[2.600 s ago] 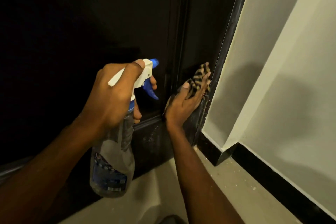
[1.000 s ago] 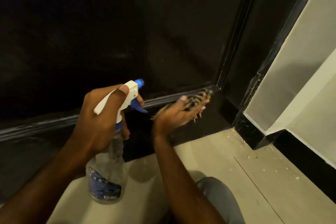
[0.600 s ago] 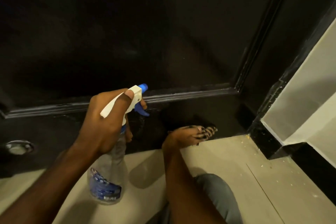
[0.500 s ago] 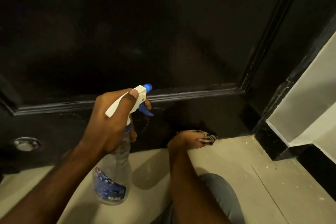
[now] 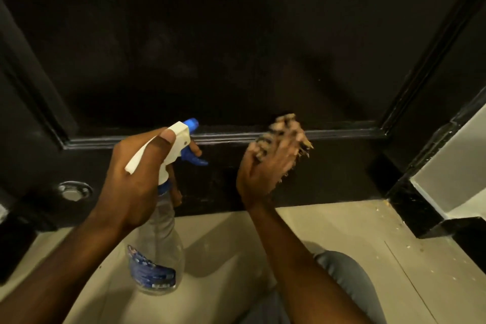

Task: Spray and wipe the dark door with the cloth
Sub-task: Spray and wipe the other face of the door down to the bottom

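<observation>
The dark door (image 5: 236, 47) fills the upper view, with a raised moulding line across its lower part. My left hand (image 5: 136, 179) grips a clear spray bottle (image 5: 157, 244) by its white and blue trigger head, nozzle aimed at the door's bottom rail. To the right, my right hand (image 5: 268, 168) presses a striped, fringed cloth (image 5: 285, 123) flat against the door at the moulding line. Hand and cloth are blurred by motion, and the hand hides most of the cloth.
A round metal fitting (image 5: 75, 191) sits low on the door at the left. The pale floor (image 5: 342, 223) carries crumbs near the black frame base (image 5: 410, 208). A white wall (image 5: 452, 166) stands at the right. My knee (image 5: 347, 279) in grey fabric is below.
My right hand has risen with the cloth from the door's bottom edge by the floor up to the moulding line. The view has swung left and down. The bottle stays held.
</observation>
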